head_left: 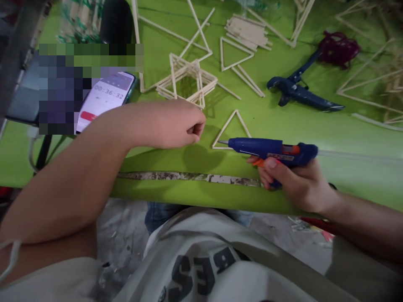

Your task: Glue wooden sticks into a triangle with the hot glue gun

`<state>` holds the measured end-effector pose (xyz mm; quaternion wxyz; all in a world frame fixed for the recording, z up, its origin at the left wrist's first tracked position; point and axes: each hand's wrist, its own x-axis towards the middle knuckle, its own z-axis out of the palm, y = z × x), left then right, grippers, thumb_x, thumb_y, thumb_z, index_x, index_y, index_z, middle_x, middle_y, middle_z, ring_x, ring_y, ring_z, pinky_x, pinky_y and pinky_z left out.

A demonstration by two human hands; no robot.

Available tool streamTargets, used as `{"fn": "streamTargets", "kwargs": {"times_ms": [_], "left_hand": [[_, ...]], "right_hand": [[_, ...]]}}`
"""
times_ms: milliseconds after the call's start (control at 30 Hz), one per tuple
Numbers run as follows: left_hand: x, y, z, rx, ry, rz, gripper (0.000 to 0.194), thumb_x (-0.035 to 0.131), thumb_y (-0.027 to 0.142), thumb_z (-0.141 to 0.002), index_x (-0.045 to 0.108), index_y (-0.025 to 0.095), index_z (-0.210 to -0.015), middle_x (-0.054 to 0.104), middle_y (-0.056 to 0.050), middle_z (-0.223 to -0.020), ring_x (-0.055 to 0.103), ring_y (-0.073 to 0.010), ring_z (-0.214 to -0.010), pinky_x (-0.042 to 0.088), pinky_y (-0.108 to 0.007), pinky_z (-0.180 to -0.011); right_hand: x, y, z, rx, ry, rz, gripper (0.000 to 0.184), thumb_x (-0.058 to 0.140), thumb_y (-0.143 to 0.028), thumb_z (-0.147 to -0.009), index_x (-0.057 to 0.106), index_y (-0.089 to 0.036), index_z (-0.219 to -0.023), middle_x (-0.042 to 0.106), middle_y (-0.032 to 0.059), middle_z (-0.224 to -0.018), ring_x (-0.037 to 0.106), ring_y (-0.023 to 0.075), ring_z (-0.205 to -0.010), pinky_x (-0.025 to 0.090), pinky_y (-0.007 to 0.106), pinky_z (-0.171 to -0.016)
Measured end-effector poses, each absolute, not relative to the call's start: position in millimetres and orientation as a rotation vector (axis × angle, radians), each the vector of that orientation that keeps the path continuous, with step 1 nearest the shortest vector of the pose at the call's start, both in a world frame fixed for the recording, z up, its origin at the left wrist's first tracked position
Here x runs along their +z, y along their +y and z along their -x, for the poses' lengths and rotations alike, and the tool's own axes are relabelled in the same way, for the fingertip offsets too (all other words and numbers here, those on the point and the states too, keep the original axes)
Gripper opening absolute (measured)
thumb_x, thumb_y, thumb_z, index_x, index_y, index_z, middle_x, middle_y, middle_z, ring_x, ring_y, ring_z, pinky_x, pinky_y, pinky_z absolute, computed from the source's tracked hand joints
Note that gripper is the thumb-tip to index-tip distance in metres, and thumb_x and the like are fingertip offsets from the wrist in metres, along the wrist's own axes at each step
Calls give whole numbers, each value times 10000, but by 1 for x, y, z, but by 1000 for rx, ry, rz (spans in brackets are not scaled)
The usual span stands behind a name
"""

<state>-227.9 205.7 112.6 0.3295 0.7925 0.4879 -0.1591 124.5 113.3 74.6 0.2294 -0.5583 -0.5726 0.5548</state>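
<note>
My right hand (296, 180) grips a blue hot glue gun (258, 146) with an orange trigger, its nozzle pointing left. The nozzle tip is over the left side of a small triangle of thin wooden sticks (226, 126) lying on the green tabletop. My left hand (185, 125) is closed, fingers curled, left of that triangle; whatever its fingers hold, if anything, is hidden. Just beyond the left hand stands a star-shaped stick frame (185, 82) built from stacked triangles, partly covered by the hand.
A phone with a running timer (108, 94) lies at the left. Farther back are a stick bundle (247, 31), another stick triangle (222, 54) and larger stick frames. A dark blue stand-like tool (302, 92) and purple strands (338, 49) lie right. A worn strip (189, 177) runs along the near edge.
</note>
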Motion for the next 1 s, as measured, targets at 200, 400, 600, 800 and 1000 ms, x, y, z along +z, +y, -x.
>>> {"fn": "streamTargets", "kwargs": {"times_ms": [200, 400, 600, 800, 1000], "left_hand": [[116, 198, 225, -431, 1320, -2064, 106, 748, 359, -1020, 835, 306, -1051, 829, -52, -940, 716, -258, -790, 463, -420, -795], [123, 191, 224, -413, 1308, -2067, 138, 701, 350, -1056, 807, 286, -996, 753, -41, -808, 698, -240, -758, 494, -413, -831], [120, 189, 227, -430, 1301, -2106, 139, 676, 362, -1046, 778, 289, -985, 710, -40, -773, 648, -236, -704, 488, -431, -796], [117, 190, 227, -467, 1300, -2105, 146, 673, 369, -1026, 728, 289, -917, 630, -39, -722, 572, -226, -632, 462, -443, -744], [122, 189, 222, -529, 1353, -2085, 168, 645, 365, -1018, 692, 275, -884, 595, -40, -733, 465, -202, -592, 405, -443, -701]], "right_hand": [[74, 110, -132, 1494, -1683, 1567, 584, 854, -792, -1092, 868, -241, -899, 718, 43, -695, 670, 208, -613, 534, 376, -555], [63, 104, -139, 1296, -1813, 1445, 454, 809, -654, -1174, 809, -289, -904, 740, 42, -743, 713, 219, -627, 584, 374, -558], [76, 115, -131, 1317, -1986, 1235, 273, 756, -549, -1216, 732, -320, -1071, 687, 24, -802, 625, 203, -624, 485, 369, -545], [76, 112, -128, 1392, -1893, 1326, 366, 749, -619, -1215, 785, -273, -1099, 678, 11, -780, 604, 186, -629, 497, 354, -578], [70, 105, -132, 1302, -1871, 1522, 610, 814, -725, -1137, 739, -235, -781, 678, 27, -683, 607, 191, -611, 463, 363, -577]]}}
